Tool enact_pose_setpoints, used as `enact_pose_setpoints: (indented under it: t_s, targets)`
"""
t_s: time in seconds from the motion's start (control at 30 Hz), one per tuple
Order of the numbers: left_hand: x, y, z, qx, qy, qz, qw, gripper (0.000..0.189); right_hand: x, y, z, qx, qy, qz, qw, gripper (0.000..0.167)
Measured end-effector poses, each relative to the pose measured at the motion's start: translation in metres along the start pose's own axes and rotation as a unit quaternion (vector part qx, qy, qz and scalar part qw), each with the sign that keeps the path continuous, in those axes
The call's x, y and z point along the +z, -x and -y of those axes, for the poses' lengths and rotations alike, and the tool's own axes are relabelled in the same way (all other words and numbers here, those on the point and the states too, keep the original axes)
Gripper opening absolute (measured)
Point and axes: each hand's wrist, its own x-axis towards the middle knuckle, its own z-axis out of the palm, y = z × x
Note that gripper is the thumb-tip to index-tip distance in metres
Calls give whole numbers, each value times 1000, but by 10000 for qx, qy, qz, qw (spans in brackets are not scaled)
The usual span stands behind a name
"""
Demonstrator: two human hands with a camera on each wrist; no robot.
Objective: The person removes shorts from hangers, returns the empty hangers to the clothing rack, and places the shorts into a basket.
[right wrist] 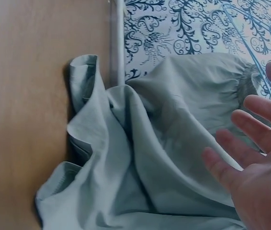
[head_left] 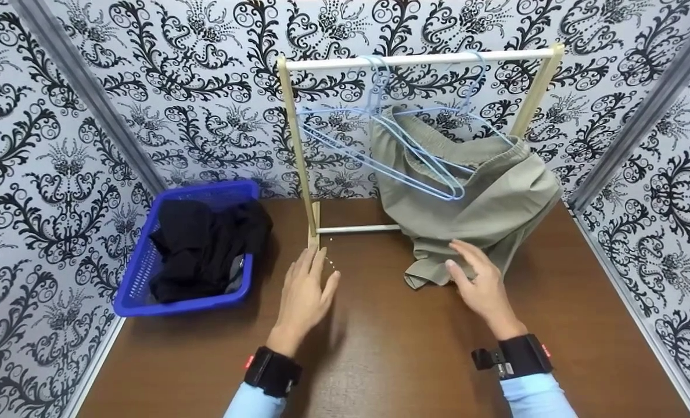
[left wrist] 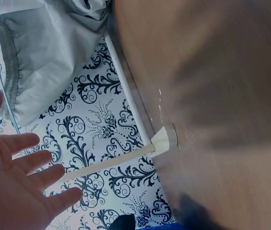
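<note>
Olive-green elastic-waist trousers [head_left: 455, 203] hang from a light blue hanger [head_left: 490, 125] at the right of a small clothes rack, their lower ends reaching the table. A second blue hanger [head_left: 374, 168], with no garment on it, hangs to the left and overlaps the trousers in the head view. My right hand [head_left: 484, 290], fingers spread and holding nothing, is just in front of the trousers' lower part; the right wrist view shows the palm [right wrist: 265, 187] beside the fabric. My left hand [head_left: 304, 293] is over the table near the rack's left foot, fingers extended, nothing in it.
The rack has a white top rail [head_left: 426, 60] and wooden posts [head_left: 298, 151]. A blue plastic basket [head_left: 188, 305] at the left holds black clothing [head_left: 200, 249]. Patterned walls [head_left: 60, 174] enclose the brown table [head_left: 374, 360] at the back and sides.
</note>
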Motion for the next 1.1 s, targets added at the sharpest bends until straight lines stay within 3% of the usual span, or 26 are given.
enact_pose_setpoints:
  t_s: [0.5,0.9,1.1]
  targets:
    - [1,-8,-18,345,193,-15,9992,56,-30,-35,11,-288,126,-433,9986,36]
    - [-5,-16,-27,456,391,192,9980,57,-57,-66,27,-712,345,-627,9949,37]
    - [-9,-19,-31,686,360,174,9968,56,-70,-78,34,-639,446,-621,9950,36]
